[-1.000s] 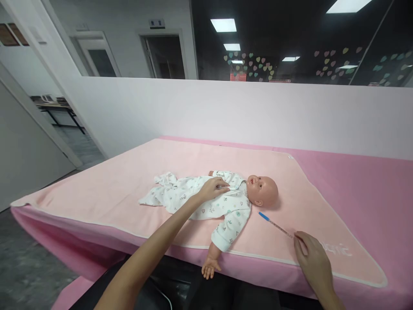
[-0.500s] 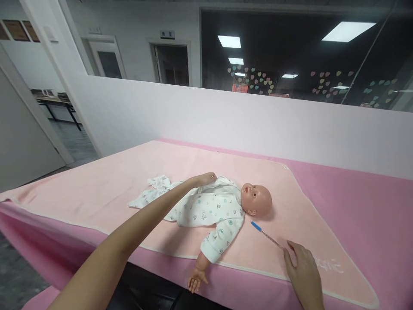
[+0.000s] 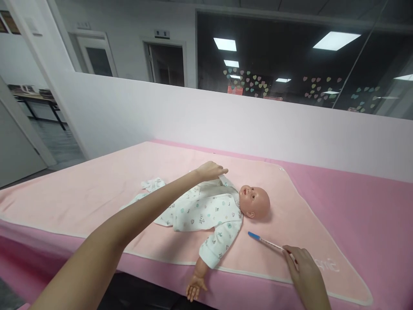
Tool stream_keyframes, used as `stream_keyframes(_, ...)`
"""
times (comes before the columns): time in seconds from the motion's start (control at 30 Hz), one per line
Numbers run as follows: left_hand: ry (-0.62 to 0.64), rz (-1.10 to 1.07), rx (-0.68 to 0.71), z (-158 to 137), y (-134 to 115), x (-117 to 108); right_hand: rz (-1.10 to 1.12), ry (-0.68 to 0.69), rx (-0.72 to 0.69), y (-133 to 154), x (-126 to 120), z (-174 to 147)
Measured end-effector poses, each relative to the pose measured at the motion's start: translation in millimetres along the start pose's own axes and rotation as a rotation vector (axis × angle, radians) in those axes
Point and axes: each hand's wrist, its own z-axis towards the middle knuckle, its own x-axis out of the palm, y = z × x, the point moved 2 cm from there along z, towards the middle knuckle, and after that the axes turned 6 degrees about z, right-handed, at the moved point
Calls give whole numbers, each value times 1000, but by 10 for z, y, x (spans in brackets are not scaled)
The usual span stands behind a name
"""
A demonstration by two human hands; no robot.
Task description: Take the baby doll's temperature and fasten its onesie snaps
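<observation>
A baby doll [image 3: 254, 201] lies on its back, dressed in a white patterned baby suit [image 3: 201, 211]. My left hand [image 3: 211, 171] reaches across its body, fingers closed on the lifted front flap of the suit near the chest. One bare doll hand [image 3: 196, 287] hangs at the near edge of the table. On the right, my right hand [image 3: 303, 265] pinches the end of a thin white thermometer [image 3: 271, 244] with a blue tip. Its blue end points towards the doll's shoulder, just above the blanket.
A peach blanket [image 3: 106, 181] with a pale border covers much of the pink-covered table [image 3: 364, 202]. Behind it stands a low white wall [image 3: 258, 125] below a dark window. Further back left is a side table [image 3: 38, 99].
My right hand has closed on the thermometer, turning it slightly. My left hand has risen and moved a little to the right, lifting the suit's flap. The view has shifted slightly.
</observation>
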Motion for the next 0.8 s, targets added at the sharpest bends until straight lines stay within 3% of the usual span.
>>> stream_keyframes(0.13,57,4,66,-18,107,-1,103,53,52,340,-231,293)
stream_keyframes(0.23,40,-48,93,-17,155,23,122,29,-26,644,-207,733)
stream_keyframes(0.33,-30,20,40,10,144,33,53,64,-150,920,20,1220)
stream_keyframes(0.47,-123,199,25,53,37,9,-206,163,-208,1169,407,1682)
stream_keyframes(0.63,-201,297,90,60,-73,22,-430,334,-203,1314,795,1957)
stream_keyframes(0.8,-239,327,132,4,-121,84,-415,472,-179,1370,1131,2134)
